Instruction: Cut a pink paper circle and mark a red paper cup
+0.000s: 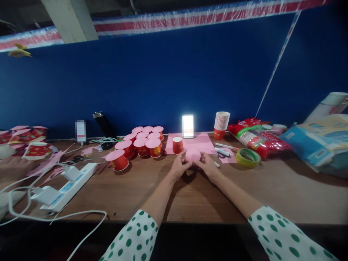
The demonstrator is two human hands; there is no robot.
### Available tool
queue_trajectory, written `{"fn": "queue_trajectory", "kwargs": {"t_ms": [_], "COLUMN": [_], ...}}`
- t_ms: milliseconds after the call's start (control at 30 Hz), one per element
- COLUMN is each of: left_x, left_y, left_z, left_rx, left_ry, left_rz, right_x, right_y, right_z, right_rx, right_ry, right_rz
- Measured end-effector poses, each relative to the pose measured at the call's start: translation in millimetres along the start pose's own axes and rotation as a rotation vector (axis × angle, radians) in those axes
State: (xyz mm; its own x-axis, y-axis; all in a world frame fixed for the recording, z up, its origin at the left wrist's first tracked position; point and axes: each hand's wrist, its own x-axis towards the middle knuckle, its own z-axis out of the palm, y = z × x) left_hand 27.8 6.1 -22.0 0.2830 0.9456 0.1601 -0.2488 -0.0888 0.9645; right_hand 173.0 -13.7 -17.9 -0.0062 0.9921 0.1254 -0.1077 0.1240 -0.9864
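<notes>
A round pink paper disc [193,155] is held between my two hands, low over the brown table. My left hand [179,167] grips its left edge and my right hand [208,166] its right edge, fingers curled round both sides. Whether a cup is under the disc cannot be made out. Just behind my left hand, a red paper cup [178,145] stands upside down near a pink paper sheet [204,144]. To the left, several upturned red cups [119,163] wear pink discs on top. Scissors [223,153] and a white pen [216,164] lie by my right hand.
A stack of paper cups [221,125], a roll of yellow tape [248,158] and a red plastic bag [261,139] sit at the right. A lit phone [188,126] leans at the back. A power strip [69,188] with loose cables [89,212] occupies the left.
</notes>
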Motion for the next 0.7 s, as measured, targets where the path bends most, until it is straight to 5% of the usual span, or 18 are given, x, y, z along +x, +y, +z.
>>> {"fn": "queue_trajectory", "kwargs": {"t_ms": [700], "left_x": [-2.2], "left_y": [4.5], "left_z": [2.5], "left_rx": [-0.057], "left_ry": [-0.009], "left_rz": [0.002], "right_x": [-2.4], "right_y": [-3.7], "right_z": [0.0], "right_rx": [-0.02], "right_ry": [-0.006], "right_rz": [0.015]}}
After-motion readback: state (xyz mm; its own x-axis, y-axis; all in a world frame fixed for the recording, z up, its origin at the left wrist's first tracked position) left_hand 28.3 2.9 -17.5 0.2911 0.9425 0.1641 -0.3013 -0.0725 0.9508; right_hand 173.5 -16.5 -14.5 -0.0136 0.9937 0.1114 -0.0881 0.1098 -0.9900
